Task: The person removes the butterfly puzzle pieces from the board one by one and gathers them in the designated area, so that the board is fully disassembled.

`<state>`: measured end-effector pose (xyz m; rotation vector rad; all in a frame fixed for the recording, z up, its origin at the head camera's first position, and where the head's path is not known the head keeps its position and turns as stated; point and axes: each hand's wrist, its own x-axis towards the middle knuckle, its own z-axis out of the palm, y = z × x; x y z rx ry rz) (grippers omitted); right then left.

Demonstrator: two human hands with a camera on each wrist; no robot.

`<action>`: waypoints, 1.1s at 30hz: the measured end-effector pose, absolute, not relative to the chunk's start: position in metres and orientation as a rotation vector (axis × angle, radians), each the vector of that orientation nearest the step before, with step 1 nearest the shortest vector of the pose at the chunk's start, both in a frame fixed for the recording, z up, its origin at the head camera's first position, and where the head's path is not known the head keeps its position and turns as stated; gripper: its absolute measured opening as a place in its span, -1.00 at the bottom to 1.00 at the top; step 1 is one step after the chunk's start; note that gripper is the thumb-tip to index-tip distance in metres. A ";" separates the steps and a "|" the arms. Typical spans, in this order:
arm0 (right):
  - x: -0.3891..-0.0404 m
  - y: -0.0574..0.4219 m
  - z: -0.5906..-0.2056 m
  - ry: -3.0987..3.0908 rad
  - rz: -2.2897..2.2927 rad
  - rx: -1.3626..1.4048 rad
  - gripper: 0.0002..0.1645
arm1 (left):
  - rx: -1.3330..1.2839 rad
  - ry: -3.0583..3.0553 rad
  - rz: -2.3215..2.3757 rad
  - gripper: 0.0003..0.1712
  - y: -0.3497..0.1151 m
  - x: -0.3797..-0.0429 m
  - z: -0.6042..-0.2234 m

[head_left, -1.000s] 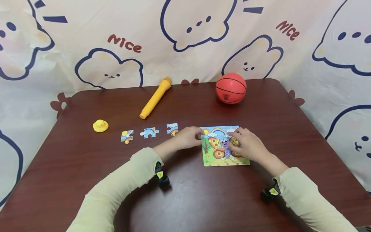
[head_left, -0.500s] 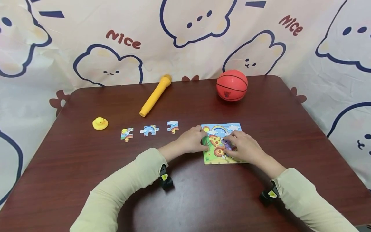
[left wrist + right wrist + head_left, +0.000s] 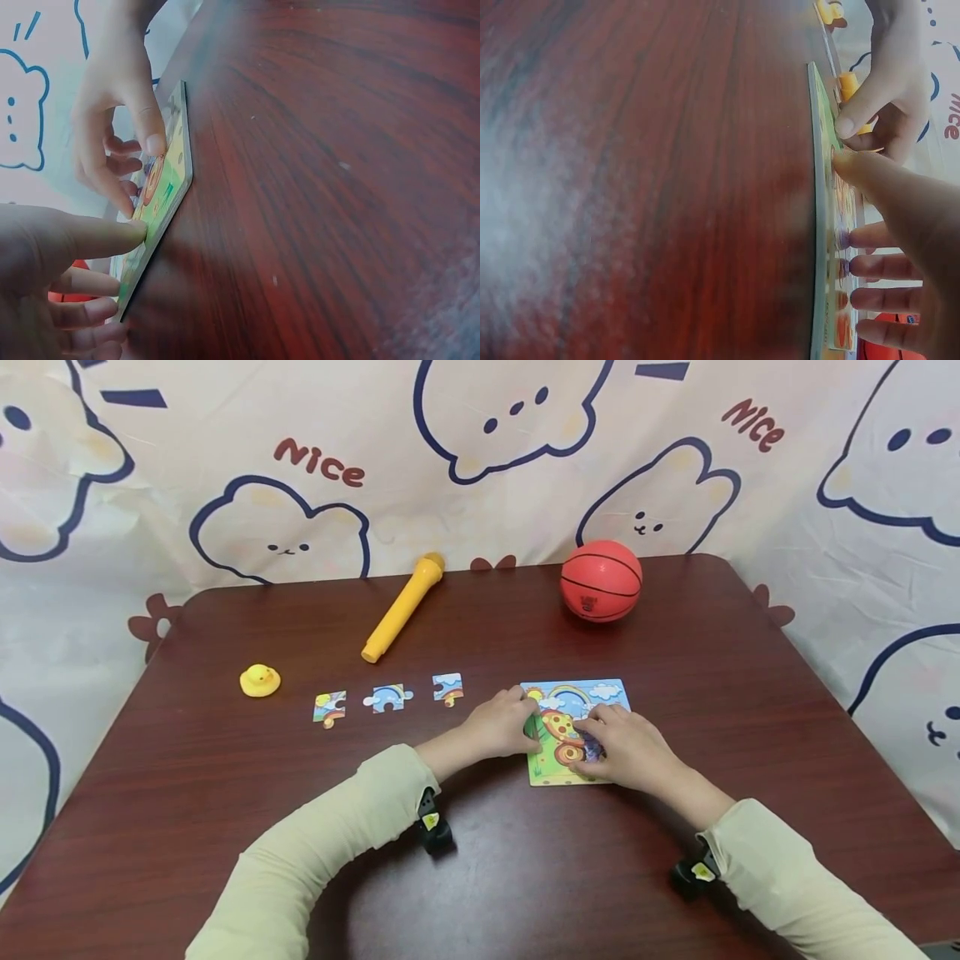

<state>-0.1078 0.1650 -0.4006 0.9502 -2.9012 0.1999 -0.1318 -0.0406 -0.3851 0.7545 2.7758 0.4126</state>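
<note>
A square jigsaw puzzle (image 3: 576, 697) in its tray lies flat on the table, with a rainbow, pizza slices and a purple figure on it. My left hand (image 3: 501, 724) is at the left edge of the puzzle, its thumb (image 3: 124, 237) resting on the picture and its fingers touching near the edge. Over the right half, my right hand (image 3: 636, 748) touches the picture with thumb and fingertips spread apart, covering part of the purple figure. To the left, three loose puzzle pieces (image 3: 388, 697) lie in a row, apart from both hands.
A yellow rubber duck (image 3: 260, 680) sits at the left. Toward the back lie a yellow toy microphone (image 3: 403, 607) and a red toy basketball (image 3: 602, 582). A printed cloth (image 3: 480, 518) hangs behind the brown table (image 3: 525, 877).
Both hands have moved over the puzzle: the left hand shifted right onto its left edge, and the right hand slid slightly left and down. The loose pieces have not moved.
</note>
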 end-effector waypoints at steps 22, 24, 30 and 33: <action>-0.109 0.162 -0.400 -2.976 0.225 0.864 -0.26 | 0.724 2.759 0.562 -0.49 -0.038 -0.132 -0.387; -0.110 0.162 -0.401 -2.981 0.226 0.854 -0.26 | 0.759 2.785 0.586 -0.54 -0.038 -0.131 -0.388; -0.110 0.162 -0.401 -2.990 0.228 0.842 -0.25 | 0.862 2.853 0.737 -0.78 -0.039 -0.129 -0.388; -0.110 0.163 -0.403 -2.976 0.231 0.841 -0.26 | 0.847 2.813 0.835 -0.83 -0.039 -0.128 -0.386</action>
